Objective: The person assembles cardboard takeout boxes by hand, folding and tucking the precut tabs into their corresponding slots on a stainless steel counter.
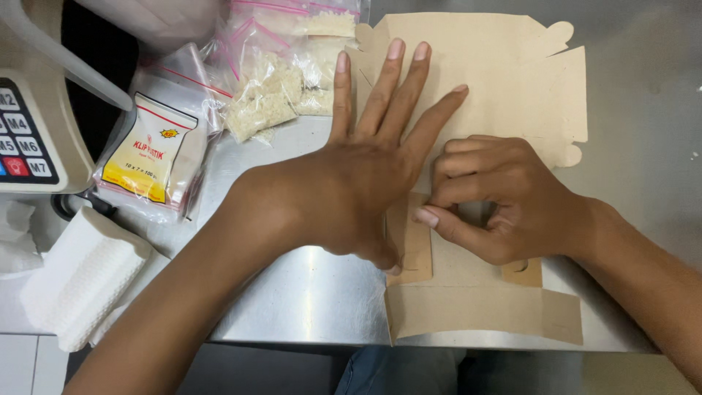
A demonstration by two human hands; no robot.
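While left hand [365, 172] presses flat cardboard box blank [497, 80], fingers splayed, right hand [504, 201] pinches flap — risk: crooked crease if blank slides on steel table [307, 292].

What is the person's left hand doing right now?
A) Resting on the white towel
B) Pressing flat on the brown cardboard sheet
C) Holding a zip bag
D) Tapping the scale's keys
B: the left hand lies open with fingers spread on the flat cardboard box blank, while the right hand pinches a flap beside it.

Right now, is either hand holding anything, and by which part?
The left hand presses flat on the flat brown cardboard box blank. The right hand pinches a folded flap near the blank's middle between thumb and fingers.
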